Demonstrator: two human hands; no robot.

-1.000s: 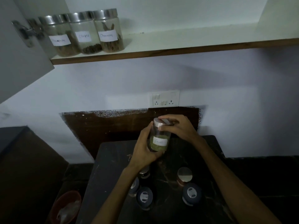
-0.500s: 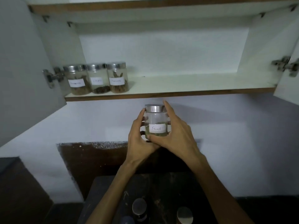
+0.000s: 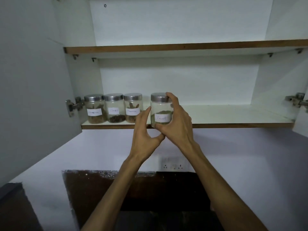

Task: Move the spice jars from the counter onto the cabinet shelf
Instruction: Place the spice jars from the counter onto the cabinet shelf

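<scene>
Four clear glass jars with brushed-metal screw lids stand in view at the lower cabinet shelf (image 3: 216, 114), a white board with a brown front edge. Three of them sit in a touching row at the shelf's 9 o'clock end: the left jar (image 3: 95, 108), whose label is too faint to read, the middle jar (image 3: 115, 108) marked "Cloves", and the right jar (image 3: 133, 107), which looks like "Cinnamon". The fourth jar (image 3: 161, 108), holding green seed and labelled what appears to be "Fennel", stands upright with its long axis vertical, at the shelf's front lip, just beside the row at its 3 o'clock side, with a small gap between.

The right hand (image 3: 176, 120) wraps it from 3 o'clock, fingers curled round the lid and wall, thumb under the label. The left hand (image 3: 145, 130) is spread, its fingertips touching the jar's 9 o'clock wall, steadying rather than clasping. Whether the base already rests on the board cannot be told. The coming move looks like a push toward 12 o'clock, deeper onto the shelf.
</scene>
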